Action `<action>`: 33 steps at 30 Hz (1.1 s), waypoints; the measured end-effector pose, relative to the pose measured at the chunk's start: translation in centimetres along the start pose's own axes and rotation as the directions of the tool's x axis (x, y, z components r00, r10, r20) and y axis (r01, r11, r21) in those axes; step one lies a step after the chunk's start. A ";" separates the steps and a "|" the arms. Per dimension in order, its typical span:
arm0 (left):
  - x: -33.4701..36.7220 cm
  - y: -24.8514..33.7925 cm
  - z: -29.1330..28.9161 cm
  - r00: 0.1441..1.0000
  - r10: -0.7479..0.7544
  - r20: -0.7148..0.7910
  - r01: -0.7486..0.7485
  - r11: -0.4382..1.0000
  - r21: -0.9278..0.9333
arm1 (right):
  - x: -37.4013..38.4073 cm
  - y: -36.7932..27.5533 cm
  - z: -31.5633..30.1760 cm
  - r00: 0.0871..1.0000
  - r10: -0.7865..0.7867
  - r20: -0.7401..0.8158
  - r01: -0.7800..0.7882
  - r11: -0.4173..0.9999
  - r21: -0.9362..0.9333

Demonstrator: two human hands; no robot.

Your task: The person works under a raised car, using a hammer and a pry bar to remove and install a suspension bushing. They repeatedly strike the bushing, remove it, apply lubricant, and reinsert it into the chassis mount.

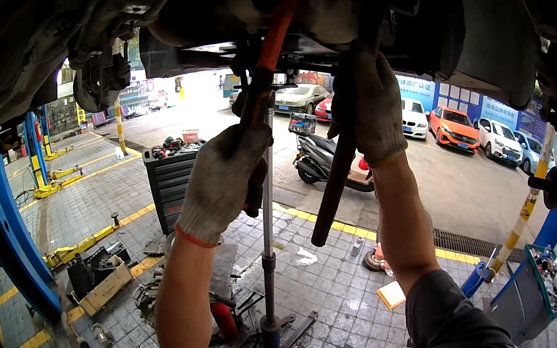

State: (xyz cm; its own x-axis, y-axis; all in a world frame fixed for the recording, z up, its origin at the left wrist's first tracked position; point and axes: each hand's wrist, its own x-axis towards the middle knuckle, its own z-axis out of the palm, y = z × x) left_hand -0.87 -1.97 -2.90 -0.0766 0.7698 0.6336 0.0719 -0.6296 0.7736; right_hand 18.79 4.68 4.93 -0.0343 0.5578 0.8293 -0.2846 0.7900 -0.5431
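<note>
in the head view, your left hand (227, 174) has its fingers wrapped around the orange-and-black tool (277, 36), your right hand (377, 109) around the dark bar (334, 194), both angled up beneath the vehicle (488, 13); a poor seat under force could let either slip, throwing your knuckles against it.
</note>
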 end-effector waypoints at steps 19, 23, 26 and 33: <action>0.9 -0.9 -2.0 0.997 0.044 -0.057 -0.040 0.997 0.065 | 2.3 2.9 -0.2 0.975 -0.207 0.082 0.219 0.956 -0.194; 1.0 -0.8 -2.7 0.998 0.015 -0.054 -0.011 0.997 0.073 | -0.1 1.3 0.3 0.994 -0.106 -0.033 0.106 0.994 0.006; 0.9 -0.8 -2.7 0.999 0.008 -0.047 -0.003 0.993 0.114 | 1.4 2.7 -0.6 0.904 -0.426 0.044 0.396 0.792 -0.464; 1.3 -0.6 -2.5 0.999 0.030 -0.039 -0.026 0.996 0.089 | 0.6 -0.4 -2.6 0.976 -0.216 0.017 0.216 0.963 -0.162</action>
State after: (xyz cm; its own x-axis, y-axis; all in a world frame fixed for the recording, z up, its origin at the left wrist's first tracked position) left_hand -3.46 -0.83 -2.50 -0.1129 0.7462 0.6561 0.1621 -0.6377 0.7531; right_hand 21.37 5.32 5.31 0.0114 0.3699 0.9290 -0.1263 0.9222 -0.3656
